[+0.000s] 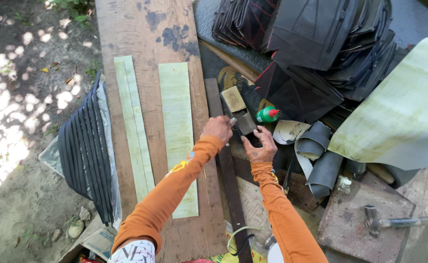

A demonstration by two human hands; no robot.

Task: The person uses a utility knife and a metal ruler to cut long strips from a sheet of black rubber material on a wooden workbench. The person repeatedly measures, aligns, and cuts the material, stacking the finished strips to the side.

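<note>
Both hands (pixel 217 129) (pixel 259 146) on small tan-and-grey block (pixel 240 111)

Outdoors, dappled sunlight falls on bare dirt ground (pixel 14 146) well left of the grip. A worn wooden counter (pixel 150 39) runs beneath and beyond it. Grass (pixel 73 7) edges the far left corner; a rough stone slab (pixel 360 229) lies lower right.
</note>
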